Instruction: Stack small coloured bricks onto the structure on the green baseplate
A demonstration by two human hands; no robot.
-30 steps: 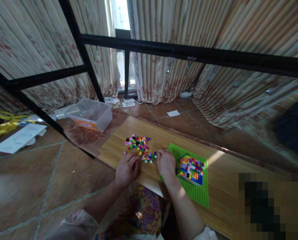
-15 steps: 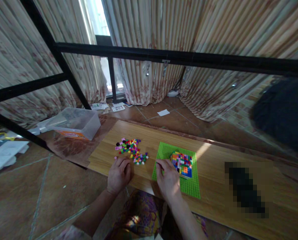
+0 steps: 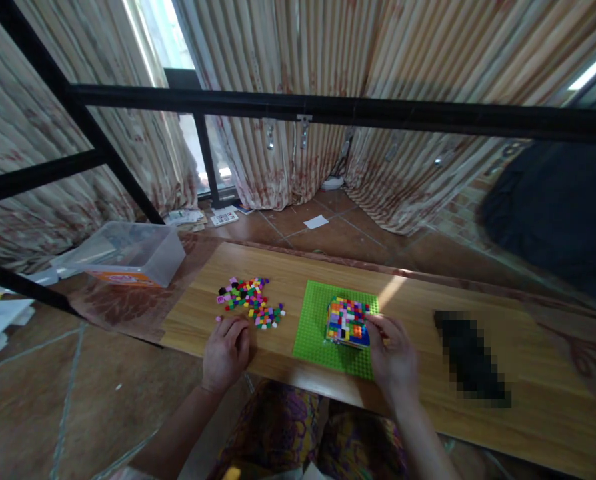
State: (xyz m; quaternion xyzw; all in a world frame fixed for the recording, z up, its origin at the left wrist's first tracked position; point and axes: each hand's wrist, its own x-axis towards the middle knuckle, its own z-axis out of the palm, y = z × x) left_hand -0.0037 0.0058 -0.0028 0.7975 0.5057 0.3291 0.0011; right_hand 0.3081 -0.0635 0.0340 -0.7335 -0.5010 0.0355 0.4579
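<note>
My left hand (image 3: 227, 353) rests near the front edge of the wooden board, fingers curled closed, just below a pile of small loose toy bricks (image 3: 251, 297) in many colours. What it holds, if anything, is hidden. My right hand (image 3: 394, 350) is at the right side of a block of multicoloured bricks (image 3: 345, 320), with thumb and fingertips pinched at its right edge. Whatever lies between those fingertips is too small to make out. The brick block sits on a green studded baseplate (image 3: 308, 330), and my right hand covers the plate's lower right corner.
A dark pixelated object (image 3: 473, 360) lies on the wooden board (image 3: 423, 393) to the right. A clear plastic bin (image 3: 161, 257) with an orange label stands at the left. Black metal bars (image 3: 278, 103) cross in front of striped curtains (image 3: 278, 167). White paper (image 3: 316, 221) lies on the tiled floor.
My right hand has moved from the left side of the brick block across to its right edge. The view has shifted slightly to the right. My left hand stays beside the loose bricks.
</note>
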